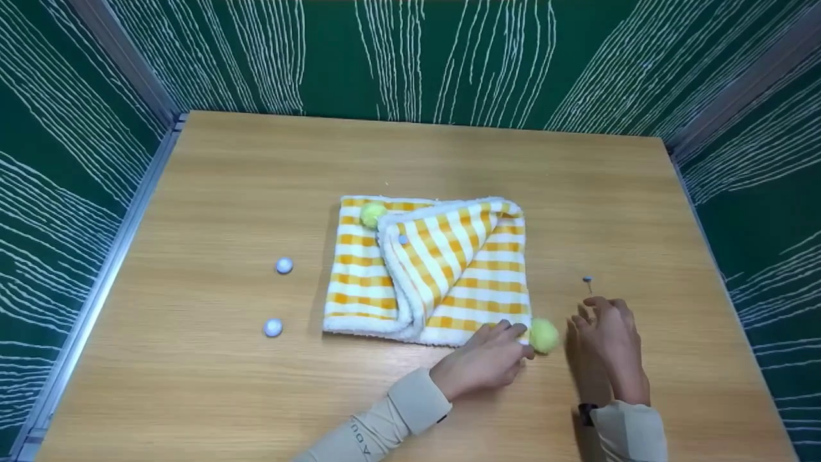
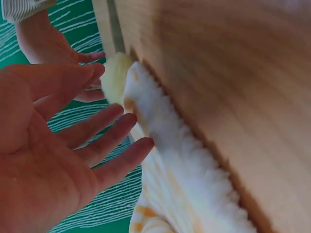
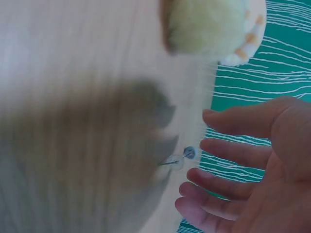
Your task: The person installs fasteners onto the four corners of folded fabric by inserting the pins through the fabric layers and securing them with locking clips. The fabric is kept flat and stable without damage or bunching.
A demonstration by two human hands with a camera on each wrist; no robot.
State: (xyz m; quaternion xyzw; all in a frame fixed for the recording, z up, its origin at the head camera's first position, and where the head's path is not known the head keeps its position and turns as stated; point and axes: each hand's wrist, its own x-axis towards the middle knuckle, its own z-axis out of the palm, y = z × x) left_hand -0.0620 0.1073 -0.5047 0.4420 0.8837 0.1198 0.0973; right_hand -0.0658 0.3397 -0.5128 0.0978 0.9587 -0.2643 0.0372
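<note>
A yellow-and-white checked cloth (image 1: 359, 282) with a fluffy white edge lies folded, one flap turned over. My left hand (image 1: 489, 358) is over its near right corner, fingers loosely extended, beside a fuzzy yellow-green ball (image 1: 544, 336); in the left wrist view the fingertips (image 2: 146, 144) are at the cloth's edge. To the right, my right hand (image 1: 610, 339) hovers above the table with relaxed fingers and nothing held. Just beyond its fingertips lies a small pin (image 3: 189, 153) with a round blue-grey head and a thin metal shaft.
Another yellow-green ball (image 1: 372, 215) sits at the cloth's far left. A small blue-grey round head (image 1: 403, 239) shows on the flap. Two small white round pieces, one farther (image 1: 284, 265) and one nearer (image 1: 273, 328), lie left of the cloth. Green walls enclose the wooden table (image 1: 410, 157).
</note>
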